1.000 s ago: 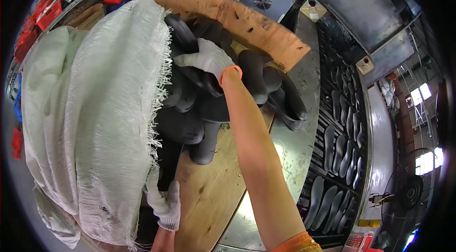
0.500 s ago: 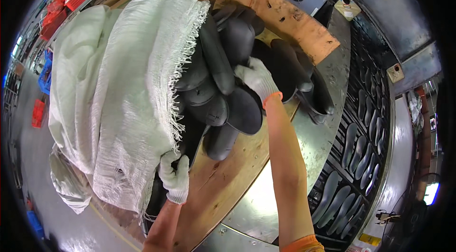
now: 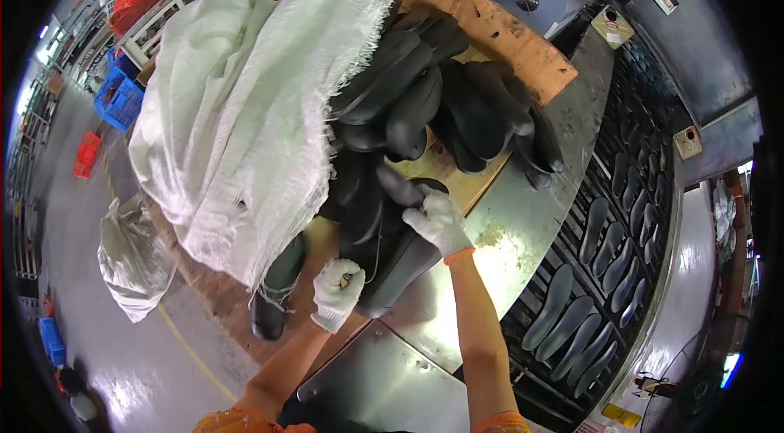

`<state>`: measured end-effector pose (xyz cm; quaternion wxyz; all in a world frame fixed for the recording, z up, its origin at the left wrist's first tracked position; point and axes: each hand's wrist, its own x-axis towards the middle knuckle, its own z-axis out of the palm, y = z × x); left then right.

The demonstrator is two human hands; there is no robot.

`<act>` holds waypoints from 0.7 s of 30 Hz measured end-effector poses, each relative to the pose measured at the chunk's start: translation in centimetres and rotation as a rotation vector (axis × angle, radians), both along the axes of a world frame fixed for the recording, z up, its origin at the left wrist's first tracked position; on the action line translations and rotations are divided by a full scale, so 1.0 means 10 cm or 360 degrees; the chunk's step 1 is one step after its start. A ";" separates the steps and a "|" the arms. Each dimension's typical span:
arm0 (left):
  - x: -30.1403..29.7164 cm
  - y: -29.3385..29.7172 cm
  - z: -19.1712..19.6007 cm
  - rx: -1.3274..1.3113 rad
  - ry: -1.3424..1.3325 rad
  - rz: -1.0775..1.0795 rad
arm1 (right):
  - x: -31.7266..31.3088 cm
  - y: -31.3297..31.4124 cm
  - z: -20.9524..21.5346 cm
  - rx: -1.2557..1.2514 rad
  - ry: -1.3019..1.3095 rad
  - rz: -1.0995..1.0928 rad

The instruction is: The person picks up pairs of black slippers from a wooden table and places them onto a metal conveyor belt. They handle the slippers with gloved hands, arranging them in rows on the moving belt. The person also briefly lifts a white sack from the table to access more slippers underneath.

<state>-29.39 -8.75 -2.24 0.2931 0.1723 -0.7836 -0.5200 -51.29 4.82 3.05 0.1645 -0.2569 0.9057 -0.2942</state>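
Observation:
Black shoe soles (image 3: 412, 119) lie heaped on a wooden board, spilling from the frayed mouth of a white woven sack (image 3: 253, 123). My right hand (image 3: 438, 222), in a white knitted glove, grips the end of a dark sole (image 3: 398, 186) at the near side of the heap. My left hand (image 3: 338, 294), gloved alike, is closed beside the near soles, just right of the sack's mouth; whether its curled fingers hold anything is hidden. Between the hands, a long sole (image 3: 400, 274) slants over the board's edge. Another sole (image 3: 278, 286) sticks out under the sack's near corner.
An orange-brown curved wooden wall (image 3: 457, 8) bounds the heap at the back. To the right, a dark slatted conveyor (image 3: 563, 286) carries rows of soles beside the metal tabletop (image 3: 408, 384). Blue and red crates (image 3: 121, 100) stand at the far left.
My right hand has come nearer and now grips a sole. My left hand has left the sack's edge and moved right, its fingers curled. Soles have shifted toward me, and the view has turned.

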 end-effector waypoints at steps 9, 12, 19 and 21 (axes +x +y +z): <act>0.96 0.19 -0.03 0.0074 -0.0198 -0.0028 | 1.32 0.34 -0.08 0.0487 0.0304 0.0324; 1.33 0.24 0.00 -0.0029 -0.0260 -0.0098 | 1.77 0.58 -0.19 0.0329 0.0443 0.0291; 1.75 0.24 0.17 0.0164 -0.0654 -0.0200 | 2.54 0.88 -0.28 -0.0008 0.0520 0.0119; 1.59 0.11 0.31 0.0178 -0.0659 -0.0148 | 2.63 0.92 -0.30 -0.0123 0.0562 0.0021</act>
